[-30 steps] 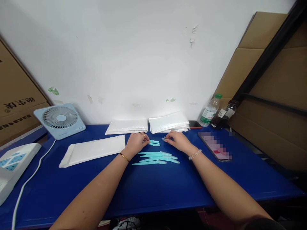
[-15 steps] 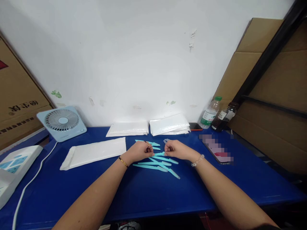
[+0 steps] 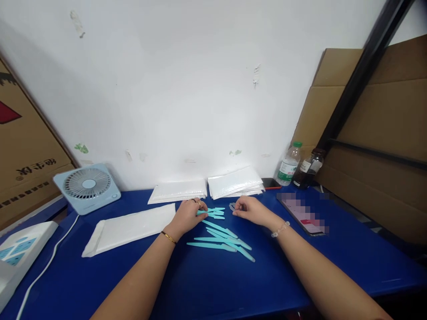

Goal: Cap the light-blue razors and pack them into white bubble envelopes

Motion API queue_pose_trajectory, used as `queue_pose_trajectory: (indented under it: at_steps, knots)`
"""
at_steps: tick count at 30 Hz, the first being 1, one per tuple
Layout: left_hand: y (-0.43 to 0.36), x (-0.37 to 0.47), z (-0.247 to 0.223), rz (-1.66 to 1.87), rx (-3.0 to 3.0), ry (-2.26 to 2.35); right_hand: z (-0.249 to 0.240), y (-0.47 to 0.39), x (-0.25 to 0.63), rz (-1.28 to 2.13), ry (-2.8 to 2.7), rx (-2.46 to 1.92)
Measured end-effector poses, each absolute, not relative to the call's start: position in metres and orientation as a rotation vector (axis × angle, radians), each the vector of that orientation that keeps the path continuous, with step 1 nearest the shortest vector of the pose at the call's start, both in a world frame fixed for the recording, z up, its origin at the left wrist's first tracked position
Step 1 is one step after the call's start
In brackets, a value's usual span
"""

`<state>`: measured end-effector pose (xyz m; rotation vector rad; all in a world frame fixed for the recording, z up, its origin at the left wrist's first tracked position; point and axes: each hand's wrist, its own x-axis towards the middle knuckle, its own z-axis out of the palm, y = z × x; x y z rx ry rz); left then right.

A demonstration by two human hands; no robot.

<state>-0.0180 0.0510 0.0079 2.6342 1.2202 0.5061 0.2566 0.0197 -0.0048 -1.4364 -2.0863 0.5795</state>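
Several thin turquoise blade-like sticks (image 3: 216, 246) with pale clear tips lie crossed on the blue table between my arms. Beyond them, my left hand (image 3: 191, 215) has its fingers closed on the left ends of a small group of turquoise sticks (image 3: 216, 213). Across from it, my right hand (image 3: 248, 210) is curled, thumb and forefinger near each other, beside small clear caps (image 3: 232, 206). Whether its fingertips pinch one of these caps is too small to tell. A long white padded envelope (image 3: 133, 226) lies flat left of my left hand.
Two stacks of white packets (image 3: 180, 189) (image 3: 235, 181) rest against the wall. A blue fan (image 3: 89, 184) and white power strip (image 3: 23, 251) are at left. Phones (image 3: 302, 215) (image 3: 271, 183) and two bottles (image 3: 288, 166) (image 3: 308, 169) stand or lie at right.
My hands have moved apart, and the stick formerly between them now lies with the group at my left hand. The view has tilted slightly upward.
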Motion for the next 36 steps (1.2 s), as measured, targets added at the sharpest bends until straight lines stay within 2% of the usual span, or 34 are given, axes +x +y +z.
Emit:
queue_pose_trajectory:
  at_steps: [4,12,22,29,36]
  knots:
    - [0.044,-0.011,0.008,0.354,2.679,1.060,0.003,0.002,0.237,0.718,-2.312,-1.294]
    - [0.043,-0.003,0.006,0.227,2.649,1.092,0.000,0.003,0.229,0.680,-2.333,-1.396]
    - [0.052,-0.018,0.006,0.512,2.564,1.319,-0.002,0.021,0.259,0.546,-2.049,-1.531]
    - [0.034,0.000,0.010,0.222,2.562,0.904,0.019,-0.004,0.256,1.048,-2.464,-1.347]
    - [0.037,-0.003,0.007,0.161,2.434,1.044,0.015,-0.002,0.246,0.876,-2.483,-1.424]
